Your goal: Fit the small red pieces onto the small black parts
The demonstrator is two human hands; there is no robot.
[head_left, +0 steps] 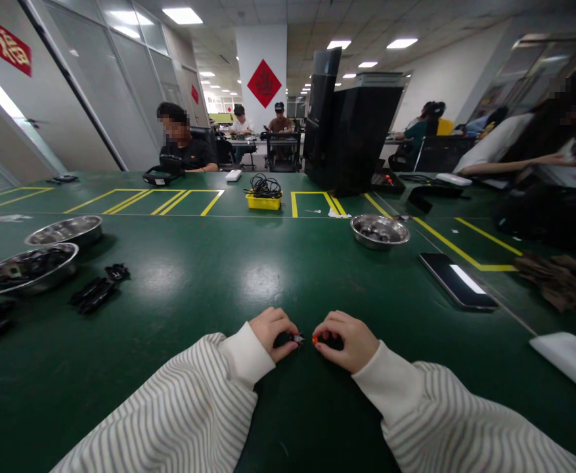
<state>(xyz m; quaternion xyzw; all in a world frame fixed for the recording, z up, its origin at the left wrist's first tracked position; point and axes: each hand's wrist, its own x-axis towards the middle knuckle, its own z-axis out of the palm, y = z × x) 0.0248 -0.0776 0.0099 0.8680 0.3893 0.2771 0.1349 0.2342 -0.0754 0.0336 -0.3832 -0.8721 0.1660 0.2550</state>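
Observation:
Just above the green table (pixel 209 263), my left hand (pixel 272 330) pinches a small black part with a metallic end (pixel 297 339) between thumb and fingers. Facing it across a narrow gap, my right hand (pixel 347 340) is closed on a small orange piece (pixel 315 340) at the fingertips. The two pieces are apart. Both are too small to name their exact kind, and the fingers partly cover them.
At left stand two steel bowls (pixel 64 231), one holding black parts (pixel 31 266), with more black parts (pixel 95 292) beside them. On the right are a steel bowl (pixel 380 242), a phone (pixel 458 281) and a white object (pixel 571 361). A yellow bin (pixel 264 201) holds black cables.

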